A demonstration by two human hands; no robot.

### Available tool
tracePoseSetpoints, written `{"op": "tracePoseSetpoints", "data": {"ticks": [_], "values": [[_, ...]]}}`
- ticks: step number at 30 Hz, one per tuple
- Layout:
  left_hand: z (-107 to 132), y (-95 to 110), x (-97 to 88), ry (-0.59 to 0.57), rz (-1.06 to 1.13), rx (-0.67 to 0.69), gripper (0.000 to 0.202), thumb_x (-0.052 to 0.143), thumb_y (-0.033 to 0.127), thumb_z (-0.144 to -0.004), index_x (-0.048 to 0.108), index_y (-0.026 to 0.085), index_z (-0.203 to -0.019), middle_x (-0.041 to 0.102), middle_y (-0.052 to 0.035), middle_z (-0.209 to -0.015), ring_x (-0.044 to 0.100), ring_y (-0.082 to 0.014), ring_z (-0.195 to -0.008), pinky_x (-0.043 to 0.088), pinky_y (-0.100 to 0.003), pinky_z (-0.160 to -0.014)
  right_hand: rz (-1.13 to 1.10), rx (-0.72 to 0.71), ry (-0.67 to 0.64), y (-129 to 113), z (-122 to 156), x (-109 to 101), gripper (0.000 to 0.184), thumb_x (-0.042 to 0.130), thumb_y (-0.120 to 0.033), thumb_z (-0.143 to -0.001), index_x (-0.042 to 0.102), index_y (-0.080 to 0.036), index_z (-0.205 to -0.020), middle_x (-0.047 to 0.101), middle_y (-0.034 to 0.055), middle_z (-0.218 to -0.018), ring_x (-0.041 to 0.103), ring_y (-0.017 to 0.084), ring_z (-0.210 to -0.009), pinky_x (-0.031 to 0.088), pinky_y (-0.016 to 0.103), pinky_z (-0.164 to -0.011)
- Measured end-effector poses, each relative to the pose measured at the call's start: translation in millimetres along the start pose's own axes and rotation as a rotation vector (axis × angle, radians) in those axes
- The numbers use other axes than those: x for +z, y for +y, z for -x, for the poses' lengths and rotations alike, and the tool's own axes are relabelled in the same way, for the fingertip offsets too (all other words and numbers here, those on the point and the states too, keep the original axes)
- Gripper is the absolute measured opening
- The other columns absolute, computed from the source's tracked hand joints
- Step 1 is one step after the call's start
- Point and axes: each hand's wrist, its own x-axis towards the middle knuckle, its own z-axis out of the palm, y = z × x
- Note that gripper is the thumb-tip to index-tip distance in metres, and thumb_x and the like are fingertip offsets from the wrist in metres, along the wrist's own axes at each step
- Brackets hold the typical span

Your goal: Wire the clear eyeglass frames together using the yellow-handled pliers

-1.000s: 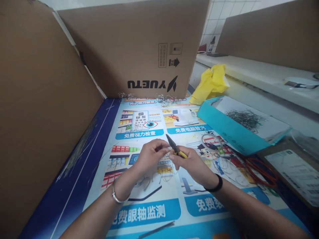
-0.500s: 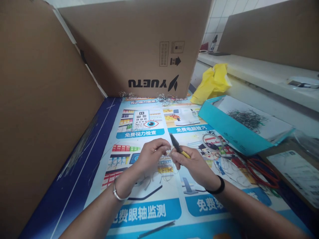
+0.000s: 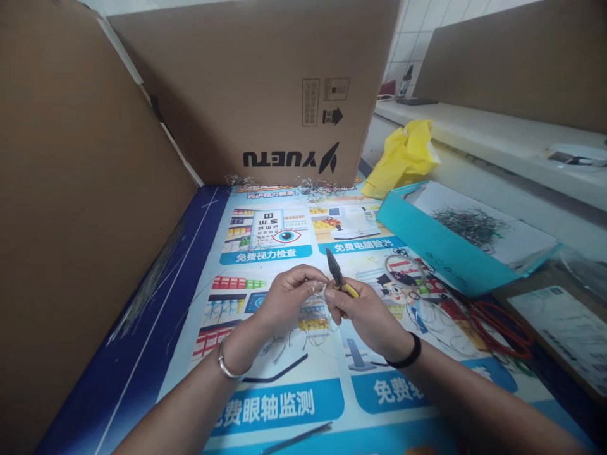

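In the middle of the head view, my left hand is closed, thumb and forefinger pinched on a thin wire. A pair of pliers with dark jaws and yellow handles lies in my right hand, which is closed around it. The jaws point up and away from me. My right thumb and forefinger also meet close to the left fingertips, at the wire. Fine loops of wire hang below the two hands over the printed sheet. The exact ends of the held wire are too small to make out.
Cardboard panels stand at the left and back. To the right are a turquoise box with many short wire pieces, a yellow bag, a wire coil and red cord. A bundle of thin strips lies left.
The pliers have turned slightly in my right hand, so both yellow handles show more. Both hands stay close together at almost the same place.
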Motion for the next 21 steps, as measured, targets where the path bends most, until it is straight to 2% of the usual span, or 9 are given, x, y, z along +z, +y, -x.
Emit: {"op": "tracePoseSetpoints", "data": {"ticks": [4, 8, 13, 17, 21], "values": [[-1.6, 3.6, 0.1, -0.015, 0.094, -0.118, 0.015, 0.063, 0.029, -0.078, 0.066, 0.015, -0.083, 0.065, -0.0036, -0.078, 0.051, -0.0087, -0.059, 0.040, -0.022, -0.057, -0.017, -0.009, 0.076, 1.5, -3.2, -6.6, 0.020, 0.061, -0.036, -0.080, 0.054, -0.018, -0.077, 0.047, -0.0055, -0.053, 0.041, 0.009, -0.049, 0.032, 0.025, -0.051], [-2.8, 5.4, -3.0, -0.106, 0.181, -0.215, 0.025, 0.065, 0.039, -0.076, 0.067, 0.013, -0.078, 0.064, -0.0045, -0.072, 0.051, -0.0090, -0.057, 0.038, -0.022, -0.055, 0.000, -0.022, 0.092, 2.0, -6.5, -12.2, 0.021, 0.060, -0.037, -0.081, 0.053, -0.017, -0.076, 0.047, -0.0051, -0.054, 0.040, 0.010, -0.050, 0.031, 0.025, -0.051], [-4.4, 1.2, -6.0, -0.067, 0.168, -0.284, 0.028, 0.074, 0.038, -0.065, 0.067, 0.013, -0.074, 0.057, 0.0003, -0.058, 0.044, -0.0067, -0.049, 0.035, -0.022, -0.051, 0.077, -0.032, 0.088, 2.8, -8.2, -13.7, 0.019, 0.059, -0.035, -0.081, 0.054, -0.018, -0.076, 0.047, -0.0048, -0.055, 0.041, 0.010, -0.051, 0.033, 0.026, -0.053], [-5.8, 0.1, -7.0, -0.039, 0.058, -0.256, 0.019, 0.072, 0.031, -0.067, 0.065, 0.013, -0.072, 0.055, 0.0023, -0.057, 0.044, -0.0064, -0.050, 0.034, -0.021, -0.051, 0.171, -0.039, 0.119, 0.5, -8.0, -14.2, 0.018, 0.059, -0.035, -0.081, 0.054, -0.018, -0.076, 0.046, -0.0054, -0.056, 0.042, 0.009, -0.051, 0.035, 0.025, -0.054], [-7.2, 0.4, -8.3, 0.124, -0.064, -0.121, 0.010, 0.067, 0.024, -0.070, 0.064, 0.014, -0.071, 0.058, 0.0011, -0.065, 0.046, -0.0075, -0.055, 0.037, -0.021, -0.055, 0.147, -0.086, 0.157, -3.9, -2.1, -12.0, 0.022, 0.054, -0.041, -0.086, 0.054, -0.020, -0.090, 0.048, -0.0045, -0.063, 0.044, 0.010, -0.056, 0.036, 0.025, -0.055]]}}
